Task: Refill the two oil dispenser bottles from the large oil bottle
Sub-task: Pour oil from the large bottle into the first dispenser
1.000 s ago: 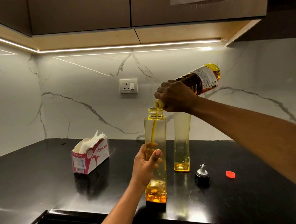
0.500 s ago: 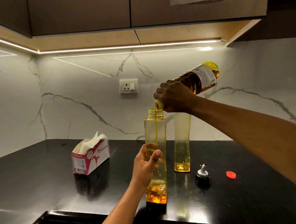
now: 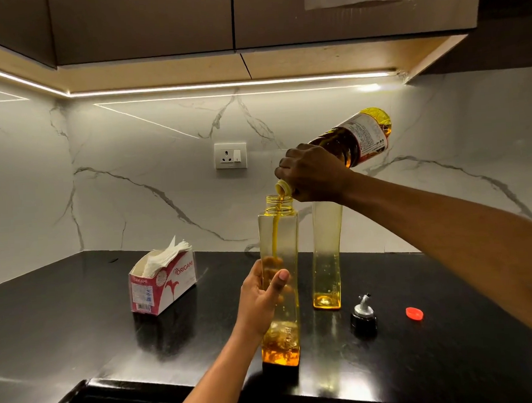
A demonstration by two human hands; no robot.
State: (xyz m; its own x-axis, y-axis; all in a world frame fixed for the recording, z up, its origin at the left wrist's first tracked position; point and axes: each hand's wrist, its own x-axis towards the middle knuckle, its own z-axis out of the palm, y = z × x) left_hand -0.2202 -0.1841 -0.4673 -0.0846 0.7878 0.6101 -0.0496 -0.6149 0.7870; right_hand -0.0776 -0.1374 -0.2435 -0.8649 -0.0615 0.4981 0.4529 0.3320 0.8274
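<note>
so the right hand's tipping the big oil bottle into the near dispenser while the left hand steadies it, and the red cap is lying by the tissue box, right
No: the head view shows the red cap right of the black pourer spout, away from the tissue box. The rest holds: right hand tips the large oil bottle into the near dispenser, left hand steadies it.

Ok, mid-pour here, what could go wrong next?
1. The tilted large clear plastic oil bottle in the right hand pours a thin stream into the narrow neck of the near tall yellow-tinted square dispenser bottle; a small wobble could spill oil on the black countertop.
2. That dispenser stands near the counter's front edge, steadied only by the left hand; a nudge might tip it.
</note>
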